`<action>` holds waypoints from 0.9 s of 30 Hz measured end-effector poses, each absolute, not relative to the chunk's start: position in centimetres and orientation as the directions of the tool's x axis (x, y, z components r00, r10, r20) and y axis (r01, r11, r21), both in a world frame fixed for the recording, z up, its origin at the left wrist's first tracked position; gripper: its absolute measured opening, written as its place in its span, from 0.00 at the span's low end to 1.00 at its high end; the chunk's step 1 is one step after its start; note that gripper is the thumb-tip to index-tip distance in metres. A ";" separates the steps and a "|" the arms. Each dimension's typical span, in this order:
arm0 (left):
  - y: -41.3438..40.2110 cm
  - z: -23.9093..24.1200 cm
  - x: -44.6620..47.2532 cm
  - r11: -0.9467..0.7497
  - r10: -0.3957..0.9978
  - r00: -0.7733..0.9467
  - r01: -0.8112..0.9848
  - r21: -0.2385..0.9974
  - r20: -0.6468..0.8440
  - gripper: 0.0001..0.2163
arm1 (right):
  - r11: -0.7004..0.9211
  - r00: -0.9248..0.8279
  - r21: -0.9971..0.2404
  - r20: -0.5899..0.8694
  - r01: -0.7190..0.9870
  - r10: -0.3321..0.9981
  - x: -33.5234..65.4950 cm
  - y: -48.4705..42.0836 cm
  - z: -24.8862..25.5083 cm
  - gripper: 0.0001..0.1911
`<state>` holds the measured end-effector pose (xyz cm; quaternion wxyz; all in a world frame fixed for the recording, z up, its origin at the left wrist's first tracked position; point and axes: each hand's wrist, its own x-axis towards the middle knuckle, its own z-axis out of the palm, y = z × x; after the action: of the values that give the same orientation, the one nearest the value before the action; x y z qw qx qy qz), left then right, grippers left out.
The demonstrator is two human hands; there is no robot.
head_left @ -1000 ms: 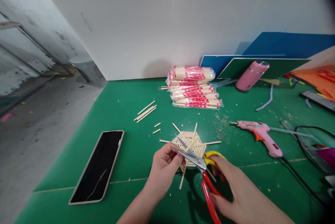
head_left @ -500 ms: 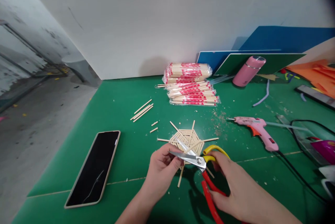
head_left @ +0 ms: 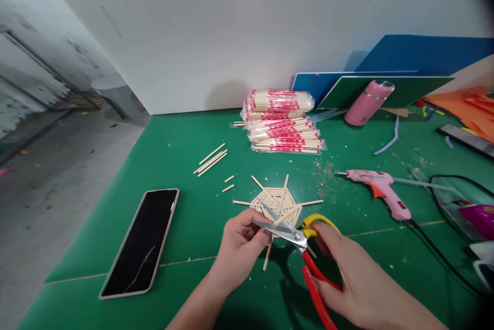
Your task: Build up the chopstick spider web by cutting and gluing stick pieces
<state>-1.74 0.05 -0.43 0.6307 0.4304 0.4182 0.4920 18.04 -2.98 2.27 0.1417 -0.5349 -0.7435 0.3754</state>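
Note:
A hexagonal mat of glued wooden sticks [head_left: 278, 202] with spokes sticking out lies on the green table [head_left: 185, 165]. My left hand [head_left: 241, 247] pinches its near edge, fingers closed. My right hand [head_left: 353, 278] grips scissors [head_left: 293, 237] with one yellow and one red handle. Their metal blades are slightly apart over the mat's near side, tips pointing left at my left fingers.
A black phone [head_left: 141, 242] lies at the left. Loose sticks [head_left: 210, 160] and bundles of wrapped chopsticks [head_left: 281, 121] sit behind. A pink glue gun [head_left: 380, 193] with its cord, a pink bottle [head_left: 368, 102] and coloured boards [head_left: 405, 77] are at the right.
The hands, the scissors and the stick mat have barely shifted. The view has moved a little.

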 end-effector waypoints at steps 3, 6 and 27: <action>0.0 -0.5 -1.7 0.149 0.977 0.186 -0.264 0.953 -0.102 0.07 | 0.133 -0.394 -0.715 -0.212 0.686 0.894 18.1 -3.0 2.4 0.24; -0.1 -0.5 -1.8 0.151 0.976 0.196 -0.268 0.952 -0.100 0.08 | 0.104 -0.393 -0.728 -0.239 0.677 0.888 18.0 -2.9 2.9 0.24; -0.6 0.2 -1.2 0.157 0.975 0.185 -0.210 0.965 -0.119 0.08 | 0.068 -0.292 -0.603 -0.282 0.795 0.914 17.9 -4.9 0.9 0.31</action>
<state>-1.23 -0.64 0.21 0.6278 0.4456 0.4296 0.4720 17.86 -4.93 0.94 0.0861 -0.5885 -0.7256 0.3459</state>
